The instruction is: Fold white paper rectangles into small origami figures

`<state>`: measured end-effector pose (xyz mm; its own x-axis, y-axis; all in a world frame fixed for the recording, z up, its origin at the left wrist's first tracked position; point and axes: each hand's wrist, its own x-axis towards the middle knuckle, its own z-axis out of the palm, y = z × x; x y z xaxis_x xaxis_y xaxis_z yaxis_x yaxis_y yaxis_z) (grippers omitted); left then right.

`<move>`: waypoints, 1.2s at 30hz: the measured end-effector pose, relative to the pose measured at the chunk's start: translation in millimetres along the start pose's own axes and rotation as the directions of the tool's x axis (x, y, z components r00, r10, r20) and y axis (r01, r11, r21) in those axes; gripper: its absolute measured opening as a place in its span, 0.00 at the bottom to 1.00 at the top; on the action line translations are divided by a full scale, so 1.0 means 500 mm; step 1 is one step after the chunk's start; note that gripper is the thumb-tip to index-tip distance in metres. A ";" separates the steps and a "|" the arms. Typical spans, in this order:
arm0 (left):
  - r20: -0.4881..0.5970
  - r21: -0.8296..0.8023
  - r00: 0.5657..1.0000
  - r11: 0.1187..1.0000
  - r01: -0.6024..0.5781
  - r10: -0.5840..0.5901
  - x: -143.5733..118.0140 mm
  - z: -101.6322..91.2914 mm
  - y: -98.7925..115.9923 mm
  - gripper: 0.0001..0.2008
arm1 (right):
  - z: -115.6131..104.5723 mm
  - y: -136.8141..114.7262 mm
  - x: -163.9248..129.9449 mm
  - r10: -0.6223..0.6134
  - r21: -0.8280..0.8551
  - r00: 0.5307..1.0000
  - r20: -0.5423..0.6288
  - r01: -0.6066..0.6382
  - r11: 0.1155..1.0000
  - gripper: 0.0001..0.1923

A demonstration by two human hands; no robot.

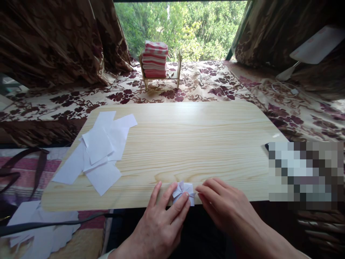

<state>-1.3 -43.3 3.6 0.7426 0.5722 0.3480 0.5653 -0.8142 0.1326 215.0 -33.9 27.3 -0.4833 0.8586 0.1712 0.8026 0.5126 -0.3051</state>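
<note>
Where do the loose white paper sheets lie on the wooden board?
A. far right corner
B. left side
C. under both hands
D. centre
B: the loose white paper sheets overlap in a pile on the left side of the wooden board, apart from the small folded paper at the hands.

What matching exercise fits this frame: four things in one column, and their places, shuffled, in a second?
Things:
1. small white folded paper piece
2. loose pile of white paper sheets
3. stack of red-and-white striped cloths
4. light wooden board

Places:
A. on a small wooden rack by the window
B. at the board's near edge, between the left hand and the right hand
C. lying on the floral cloth, under the papers
D. on the board's left part

Pairs: 1-B, 2-D, 3-A, 4-C
</note>
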 end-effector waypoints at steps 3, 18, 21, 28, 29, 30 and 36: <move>-0.013 -0.019 1.000 1.000 0.016 -0.017 -0.005 0.008 0.001 0.21 | 0.013 -0.007 -0.026 -0.099 0.004 0.995 -0.011 0.099 0.995 0.16; -0.081 -0.113 0.996 0.993 0.032 -0.041 -0.010 0.027 -0.004 0.19 | 0.031 -0.011 -0.040 -0.198 -0.152 0.980 0.035 0.201 0.968 0.19; -0.057 -0.123 0.997 0.991 0.046 -0.053 -0.011 0.026 -0.004 0.20 | 0.033 -0.020 -0.036 -0.201 -0.205 0.980 -0.010 0.195 0.959 0.18; -0.072 -0.054 0.992 0.994 0.098 -0.101 0.003 0.018 0.015 0.19 | -0.009 0.040 -0.037 -0.121 -0.187 0.992 0.023 0.123 0.975 0.19; -0.079 -0.033 0.988 0.991 0.127 -0.130 0.009 0.018 0.021 0.19 | -0.018 0.050 -0.036 -0.079 -0.176 0.997 0.009 0.079 0.981 0.18; -0.090 -0.018 0.983 0.987 0.157 -0.158 0.016 0.019 0.026 0.19 | -0.024 0.056 -0.035 -0.052 -0.153 0.998 -0.022 0.048 0.987 0.18; -0.120 -0.056 0.970 0.977 0.204 -0.210 0.044 0.001 0.029 0.20 | -0.004 0.022 -0.020 -0.030 0.042 0.990 -0.136 0.036 0.998 0.22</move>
<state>23.5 -42.6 13.0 0.5588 0.7143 0.4213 0.6842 -0.6842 0.2526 229.3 -37.1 24.1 -0.4550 0.8364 0.3055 0.7695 0.5420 -0.3379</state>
